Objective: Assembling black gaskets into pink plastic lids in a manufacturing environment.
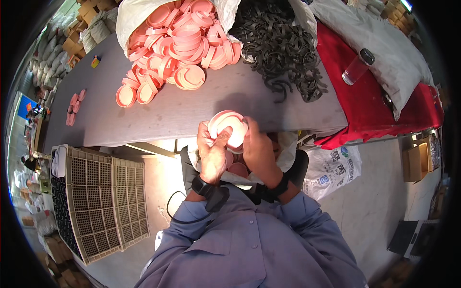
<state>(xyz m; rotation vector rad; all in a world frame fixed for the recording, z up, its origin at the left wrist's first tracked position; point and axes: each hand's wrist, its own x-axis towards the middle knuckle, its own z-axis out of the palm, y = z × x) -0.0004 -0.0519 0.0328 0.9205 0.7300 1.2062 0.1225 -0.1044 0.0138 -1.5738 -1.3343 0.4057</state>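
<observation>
Just off the table's front edge I hold a round pink plastic lid (236,139). My left hand (212,154) is closed on its left side, with the thumb lying across the lid's face. Against the lid's right rim, the fingers of my right hand (260,152) are pinched; whether a small part sits between them is hidden. Below my hands, an open white sack (287,152) at my lap has more pink lids (238,169) in it. Ahead on the table, a heap of pink lids (185,48) spills from a white sack. Beside it lies a pile of black curved strips (278,45).
The grey table (168,120) spans the front. Several pink pieces (75,106) lie at its left end. A red cloth (331,105) at right bears a bottle (358,66) and a stuffed white sack (379,43). A beige plastic crate (108,201) stands left; a printed white bag (333,170) lies right.
</observation>
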